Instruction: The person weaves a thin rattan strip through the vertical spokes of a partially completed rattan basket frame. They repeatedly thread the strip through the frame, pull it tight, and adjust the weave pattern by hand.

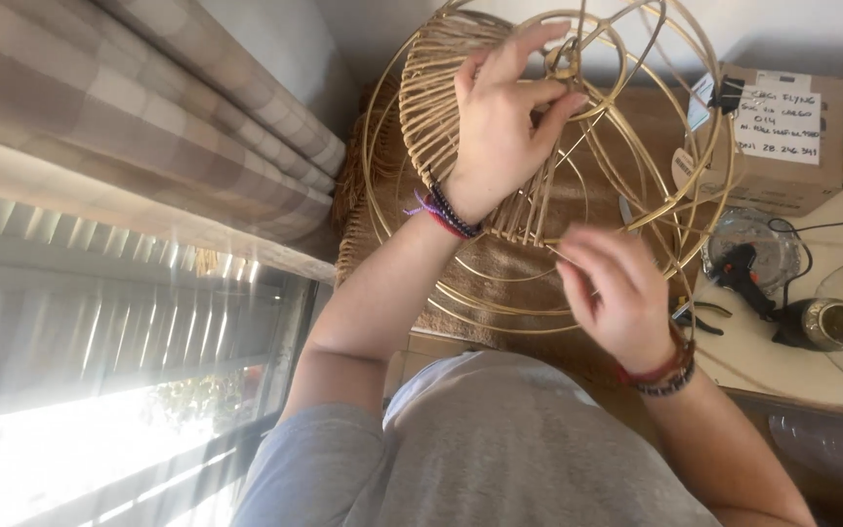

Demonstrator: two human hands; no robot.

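Observation:
A round gold wire lampshade frame [636, 127] is partly woven with pale rattan strands [436, 107] on its left side. My left hand [504, 122] grips the frame near its central ring, fingers wrapped over the wires. My right hand [612, 288] pinches a thin rattan strand [563, 256] at the frame's lower edge. Both wrists wear bead bracelets.
A brown woven mat [500, 293] lies under the frame. At the right stand a cardboard box [782, 137] with a label, a black glue gun [743, 273], pliers [700, 317] and a glass teapot [836, 327]. A checked curtain [148, 98] and a bright window [100, 390] are on the left.

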